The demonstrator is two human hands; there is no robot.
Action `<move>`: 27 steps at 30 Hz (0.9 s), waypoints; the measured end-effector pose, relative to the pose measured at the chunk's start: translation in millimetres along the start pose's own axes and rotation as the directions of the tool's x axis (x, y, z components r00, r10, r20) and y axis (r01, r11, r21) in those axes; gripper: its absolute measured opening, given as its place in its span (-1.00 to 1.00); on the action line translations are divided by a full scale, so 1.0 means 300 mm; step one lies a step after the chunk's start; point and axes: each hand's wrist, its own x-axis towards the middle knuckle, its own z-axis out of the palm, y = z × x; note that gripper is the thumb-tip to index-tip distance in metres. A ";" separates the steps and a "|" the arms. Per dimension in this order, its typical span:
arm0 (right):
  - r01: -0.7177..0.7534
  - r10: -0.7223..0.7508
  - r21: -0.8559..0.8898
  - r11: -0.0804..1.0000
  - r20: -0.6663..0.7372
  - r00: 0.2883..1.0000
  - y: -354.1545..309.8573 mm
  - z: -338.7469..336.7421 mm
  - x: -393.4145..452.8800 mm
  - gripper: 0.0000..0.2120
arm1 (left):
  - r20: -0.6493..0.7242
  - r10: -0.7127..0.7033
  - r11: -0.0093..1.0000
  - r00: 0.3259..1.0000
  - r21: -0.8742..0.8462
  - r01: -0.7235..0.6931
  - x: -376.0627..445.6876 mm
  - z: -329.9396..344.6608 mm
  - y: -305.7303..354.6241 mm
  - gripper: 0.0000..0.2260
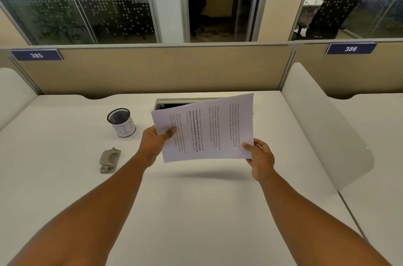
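**Both hands holding printed sheets over the desk**

Left hand (156,141) is gripping the sheets of paper (209,130) at their left edge, thumb lying on top, fingers hidden under the sheets. Right hand (260,157) is pinching the near right corner the same way, thumb on the printed face. Both arms are reaching forward, bare.

The sheets are hanging in the air above the middle of the desk (196,211), not touching it, and are throwing a shadow on the surface below. They are lying slightly fanned, so more than one sheet; I can't tell the count. The printed lines are running sideways to the person, with one bold block near the middle.

Left of the left hand, a hole punch (110,160) is sitting on the desk, well apart from the sheets. Behind it a mesh pen cup (121,123) is standing upright, with a white label wrapping its lower half.

The far edge of the sheets is covering part of a cable slot (174,103) in the desk. A tan partition (163,69) is closing off the back, carrying number plates 385 (36,55) and 386 (350,48). A white side divider (322,130) is standing to the right.
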 end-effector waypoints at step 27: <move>0.186 -0.114 -0.487 0.853 0.174 0.978 0.017 -0.009 -0.026 -0.67 | 0.062 -0.035 0.991 0.997 0.133 0.027 -0.089 0.001 -0.087 -0.82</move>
